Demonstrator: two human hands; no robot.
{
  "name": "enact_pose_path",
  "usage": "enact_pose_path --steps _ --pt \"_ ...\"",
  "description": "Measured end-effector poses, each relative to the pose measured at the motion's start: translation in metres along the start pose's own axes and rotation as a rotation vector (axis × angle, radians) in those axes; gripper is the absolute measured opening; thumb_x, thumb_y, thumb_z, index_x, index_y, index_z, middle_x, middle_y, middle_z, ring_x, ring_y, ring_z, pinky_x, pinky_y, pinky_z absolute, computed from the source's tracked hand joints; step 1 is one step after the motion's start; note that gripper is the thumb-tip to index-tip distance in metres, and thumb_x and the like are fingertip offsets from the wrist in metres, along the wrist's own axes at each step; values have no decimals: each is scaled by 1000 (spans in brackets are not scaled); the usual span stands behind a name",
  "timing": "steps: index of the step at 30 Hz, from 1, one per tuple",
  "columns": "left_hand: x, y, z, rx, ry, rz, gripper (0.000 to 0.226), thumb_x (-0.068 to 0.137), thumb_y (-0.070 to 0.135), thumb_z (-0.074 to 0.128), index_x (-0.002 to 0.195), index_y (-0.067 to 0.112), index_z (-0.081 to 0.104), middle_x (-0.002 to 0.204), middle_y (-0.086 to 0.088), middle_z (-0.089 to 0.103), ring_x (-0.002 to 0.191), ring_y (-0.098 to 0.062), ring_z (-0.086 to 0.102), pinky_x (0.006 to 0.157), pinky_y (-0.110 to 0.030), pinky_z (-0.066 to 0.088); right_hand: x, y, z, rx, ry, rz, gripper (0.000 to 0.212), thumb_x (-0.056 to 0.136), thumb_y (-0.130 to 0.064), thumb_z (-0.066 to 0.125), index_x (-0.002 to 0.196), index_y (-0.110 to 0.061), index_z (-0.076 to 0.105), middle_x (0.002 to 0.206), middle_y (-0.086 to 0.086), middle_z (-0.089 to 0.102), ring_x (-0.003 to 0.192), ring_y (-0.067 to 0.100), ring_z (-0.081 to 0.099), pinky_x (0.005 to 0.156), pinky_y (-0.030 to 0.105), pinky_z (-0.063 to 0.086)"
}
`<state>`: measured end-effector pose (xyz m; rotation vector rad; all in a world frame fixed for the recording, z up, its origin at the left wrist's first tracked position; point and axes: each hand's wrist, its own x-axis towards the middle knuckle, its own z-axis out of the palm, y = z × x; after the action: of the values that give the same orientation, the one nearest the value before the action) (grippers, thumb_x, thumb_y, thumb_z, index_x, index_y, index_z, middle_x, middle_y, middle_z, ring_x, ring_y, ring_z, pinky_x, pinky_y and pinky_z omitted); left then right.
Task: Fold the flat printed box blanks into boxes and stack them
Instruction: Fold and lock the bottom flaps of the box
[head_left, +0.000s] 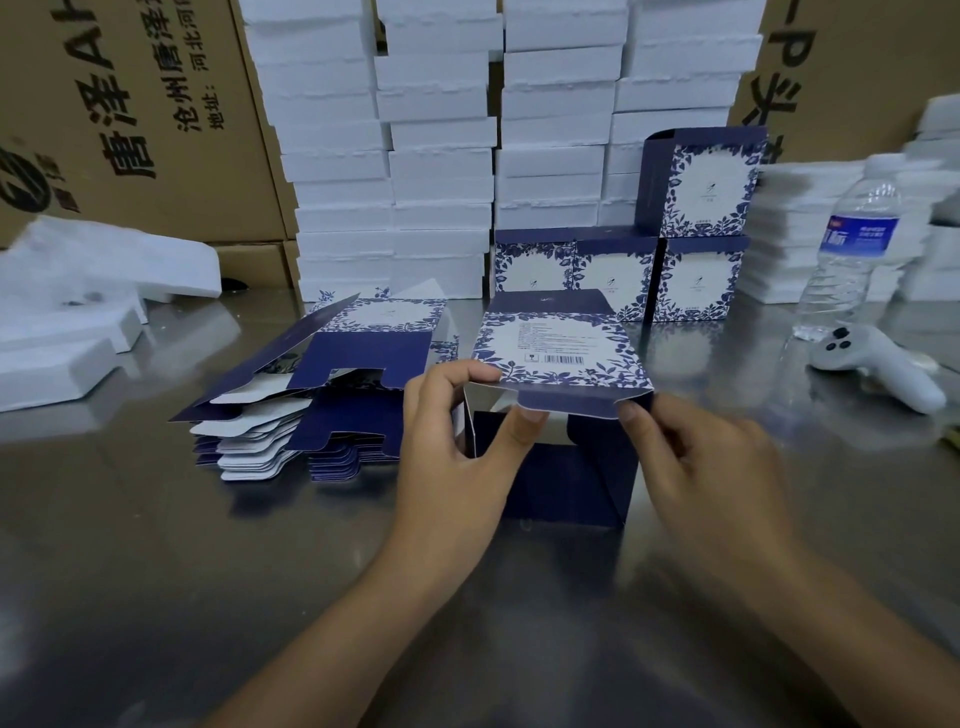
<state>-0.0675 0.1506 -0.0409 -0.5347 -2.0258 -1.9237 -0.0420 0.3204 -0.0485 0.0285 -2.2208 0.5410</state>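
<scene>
**A:** Which step r u on?

**B:** Head cam, the only view. I'd say closing the end of a box (563, 480). It stands on the worktop (156, 571) right in front of me, just right of the pile of flat blanks (311, 410). The body's already squared up and the barcode panel (561, 353) is tilted up over the opening.

**A:** Hands?

**B:** Both are on it. My left hand (457, 436) pinches the panel's left corner, w/ the thumb under the tuck flap (566, 402). My right hand (696, 457) pinches the flap's right corner, thumb on top.

**A:** Next move?

**B:** Prob. crease the flap down along its fold, swing the panel over and slide the flap inside the front wall. Both corners need to go in together or the card will buckle. I can't see from here if the side flaps are tucked in.

**A:** Then stack it?

**B:** Yep. The finished boxes (613, 275) are at the back, near the foam trays (441, 156): 3 in a row w/ 1 on top at the right end. This one likely goes up beside that top one. The water bottle (852, 249) and white controller (878, 364) sit well off to the right, out of the way.
</scene>
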Motion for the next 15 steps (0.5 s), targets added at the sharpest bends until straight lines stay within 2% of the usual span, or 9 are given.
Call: enact_pose_path --steps 3,7,11,15 --pt "0 0 0 1 5 -3 47 57 67 57 94 39 53 114 7 51 98 -3 52 80 -18 42 1 0 0 2 12 -22 40 89 -36 48 56 -15 40 44 -4 25 44 27 29 43 34 28" --pt "0 1 0 -1 13 -3 46 57 67 57 94 39 53 113 6 51 96 -4 54 80 -20 44 1 3 2 80 -81 6 53 91 -57 37 61 -13 40 45 -3 32 45 26 34 44 37 28" --pt "2 3 -2 1 14 -26 47 57 66 57 94 38 53 116 -1 53 97 -9 56 86 -35 49 1 8 5 94 -258 -1 53 81 -62 26 69 -13 42 50 -2 40 50 22 42 50 38 32" --pt "2 4 -4 7 17 -34 47 57 66 58 95 38 53 117 -3 54 102 -12 57 90 -42 49 1 11 5 -27 -310 -27 58 78 -66 16 64 -16 41 50 -2 40 53 27 45 49 35 29"
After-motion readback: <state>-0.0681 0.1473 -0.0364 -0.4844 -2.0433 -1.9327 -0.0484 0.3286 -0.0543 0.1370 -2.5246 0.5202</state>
